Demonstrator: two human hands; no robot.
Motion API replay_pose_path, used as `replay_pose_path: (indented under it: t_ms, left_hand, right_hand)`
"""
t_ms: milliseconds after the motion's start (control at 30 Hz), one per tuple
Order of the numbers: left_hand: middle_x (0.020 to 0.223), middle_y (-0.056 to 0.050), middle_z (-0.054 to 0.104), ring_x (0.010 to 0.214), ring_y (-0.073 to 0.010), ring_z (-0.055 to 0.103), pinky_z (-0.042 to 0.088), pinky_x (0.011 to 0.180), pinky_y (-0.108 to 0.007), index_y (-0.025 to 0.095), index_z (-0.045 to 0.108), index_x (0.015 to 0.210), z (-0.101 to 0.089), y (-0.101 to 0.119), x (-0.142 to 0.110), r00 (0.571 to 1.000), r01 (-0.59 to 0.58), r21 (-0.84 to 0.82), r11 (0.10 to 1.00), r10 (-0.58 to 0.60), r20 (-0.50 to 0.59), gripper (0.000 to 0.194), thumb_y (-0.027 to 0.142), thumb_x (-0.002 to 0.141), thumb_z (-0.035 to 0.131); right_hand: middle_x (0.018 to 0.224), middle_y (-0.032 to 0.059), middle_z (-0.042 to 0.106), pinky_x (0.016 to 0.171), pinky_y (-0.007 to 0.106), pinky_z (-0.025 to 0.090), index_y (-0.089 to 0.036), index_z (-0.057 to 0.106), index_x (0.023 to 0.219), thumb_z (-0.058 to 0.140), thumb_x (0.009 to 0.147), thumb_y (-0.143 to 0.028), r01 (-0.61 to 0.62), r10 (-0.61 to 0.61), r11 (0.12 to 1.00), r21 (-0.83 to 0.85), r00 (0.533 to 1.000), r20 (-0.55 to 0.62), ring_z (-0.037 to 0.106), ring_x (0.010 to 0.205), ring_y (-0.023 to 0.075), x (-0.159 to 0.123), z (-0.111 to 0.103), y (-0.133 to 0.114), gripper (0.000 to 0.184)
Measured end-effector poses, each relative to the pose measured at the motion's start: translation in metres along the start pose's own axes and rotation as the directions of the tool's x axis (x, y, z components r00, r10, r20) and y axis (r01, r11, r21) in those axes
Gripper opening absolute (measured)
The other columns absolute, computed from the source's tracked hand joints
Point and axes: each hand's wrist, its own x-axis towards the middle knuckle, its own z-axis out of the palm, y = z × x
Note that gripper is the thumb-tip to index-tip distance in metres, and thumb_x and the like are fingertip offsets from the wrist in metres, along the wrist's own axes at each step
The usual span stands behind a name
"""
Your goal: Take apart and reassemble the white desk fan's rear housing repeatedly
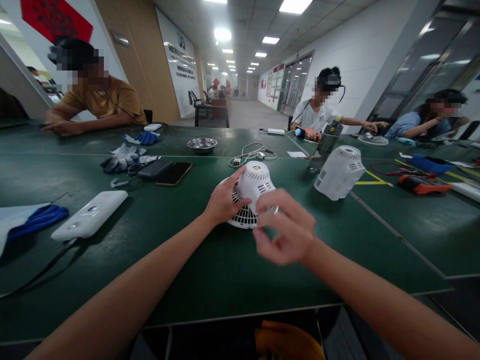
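Observation:
A white fan head [258, 187] rests grille-down on the green table in front of me, its slotted motor housing pointing up. My left hand [225, 199] grips it from the left, with the thumb on the near side and the fingers around the housing. Close by on the right, my right hand [287, 227] is curled, thumb and fingers drawn together in a pinch and slightly blurred. Whatever is between those fingertips, if anything, cannot be made out. That hand covers the right part of the fan head and its grille.
On the left lie a white power bank [90, 215], a dark phone [174, 174] and gloves [123, 159]. Farther back are a metal bowl [202, 145] and a coiled cable [255, 154]. Rightward stand a white housing [339, 172] and a bottle [326, 145]. Several people sit around the table.

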Motion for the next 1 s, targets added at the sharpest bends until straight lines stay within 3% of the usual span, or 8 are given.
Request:
replay_pose_path:
  t_ms: [100, 200, 433, 567, 700, 867, 933, 1000]
  left_hand:
    - [0.146, -0.014, 0.054, 0.121, -0.0375, 0.059, 0.043, 0.104, -0.058, 0.031, 0.022, 0.158, 0.0, 0.001, 0.0, 1.0, 0.029, -0.002, 1.0, -0.029, 0.0, 0.095, 0.052, 0.08, 0.072]
    - [0.14, -0.015, 0.058, 0.122, -0.038, 0.059, 0.042, 0.105, -0.059, 0.028, 0.024, 0.157, 0.001, -0.002, 0.0, 0.999, 0.052, 0.001, 0.999, -0.052, -0.014, 0.098, 0.054, 0.077, 0.074]
    - [0.132, -0.014, 0.063, 0.121, -0.035, 0.057, 0.038, 0.105, -0.061, 0.025, 0.04, 0.146, 0.003, -0.02, 0.0, 0.982, 0.154, 0.026, 0.988, -0.15, -0.112, 0.067, 0.052, 0.088, 0.061]
    - [0.123, -0.016, 0.066, 0.116, -0.0351, 0.06, 0.04, 0.101, -0.058, 0.022, 0.052, 0.134, 0.0, -0.038, -0.005, 0.882, 0.409, -0.037, 0.912, -0.405, -0.24, 0.052, 0.054, 0.093, 0.051]
    - [0.097, -0.01, 0.072, 0.094, -0.032, 0.067, 0.047, 0.088, -0.047, 0.023, 0.065, 0.111, -0.004, -0.045, -0.008, 0.824, 0.517, -0.181, 0.837, -0.544, -0.16, 0.043, 0.059, 0.094, 0.047]
    - [0.109, -0.009, 0.07, 0.099, -0.0268, 0.066, 0.05, 0.088, -0.04, 0.02, 0.063, 0.119, -0.012, -0.032, -0.002, 0.874, 0.34, -0.324, 0.883, -0.424, -0.237, 0.048, 0.054, 0.099, 0.036]
    - [0.119, -0.01, 0.066, 0.107, -0.025, 0.063, 0.049, 0.093, -0.04, 0.02, 0.058, 0.128, -0.014, -0.03, 0.001, 0.901, 0.202, -0.335, 0.921, -0.309, -0.306, 0.049, 0.051, 0.101, 0.032]
    - [0.125, -0.011, 0.063, 0.109, -0.0239, 0.06, 0.049, 0.094, -0.039, 0.021, 0.056, 0.133, -0.012, -0.033, 0.003, 0.893, 0.188, -0.316, 0.93, -0.296, -0.338, 0.049, 0.051, 0.1, 0.037]
  right_hand:
    - [0.133, 0.0128, 0.054, 0.104, 0.063, 0.044, -0.028, 0.053, 0.132, 0.064, 0.081, -0.046, -0.233, 0.213, 0.97, -0.067, 0.951, -0.224, 0.049, 0.127, 0.0384, 0.029, 0.012, 0.064, 0.055]
    - [0.146, 0.0132, 0.047, 0.107, 0.062, 0.041, -0.029, 0.033, 0.148, 0.069, 0.079, -0.045, -0.282, 0.278, 0.959, -0.009, 0.95, -0.139, 0.047, 0.13, 0.0387, 0.03, 0.027, 0.094, 0.079]
    - [0.152, 0.0092, 0.045, 0.108, 0.058, 0.042, -0.032, 0.025, 0.152, 0.067, 0.08, -0.034, -0.249, 0.254, 0.965, 0.08, 0.966, -0.052, 0.053, 0.127, 0.0347, 0.024, 0.028, 0.11, 0.083]
    - [0.153, 0.0126, 0.043, 0.108, 0.064, 0.039, -0.032, 0.015, 0.157, 0.071, 0.078, -0.04, -0.282, 0.284, 0.958, 0.054, 0.958, -0.037, 0.05, 0.131, 0.0394, 0.019, 0.026, 0.114, 0.097]
    - [0.142, 0.0156, 0.053, 0.099, 0.069, 0.044, -0.032, 0.011, 0.159, 0.076, 0.072, -0.044, -0.357, 0.359, 0.933, 0.051, 0.933, -0.027, 0.056, 0.121, 0.0436, 0.008, 0.026, 0.11, 0.11]
    - [0.126, 0.0136, 0.063, 0.091, 0.065, 0.05, -0.031, 0.017, 0.157, 0.078, 0.068, -0.043, -0.428, 0.465, 0.875, 0.226, 0.873, -0.146, 0.065, 0.102, 0.0373, 0.007, 0.019, 0.121, 0.109]
    - [0.121, 0.013, 0.066, 0.084, 0.058, 0.056, -0.029, 0.016, 0.156, 0.075, 0.072, -0.045, -0.451, 0.553, 0.786, 0.423, 0.819, -0.156, 0.067, 0.096, 0.0331, 0.007, 0.017, 0.132, 0.104]
    - [0.118, 0.0122, 0.068, 0.079, 0.05, 0.059, -0.027, 0.022, 0.153, 0.067, 0.079, -0.05, -0.442, 0.609, 0.681, 0.584, 0.785, -0.115, 0.069, 0.094, 0.0302, 0.006, 0.018, 0.141, 0.09]
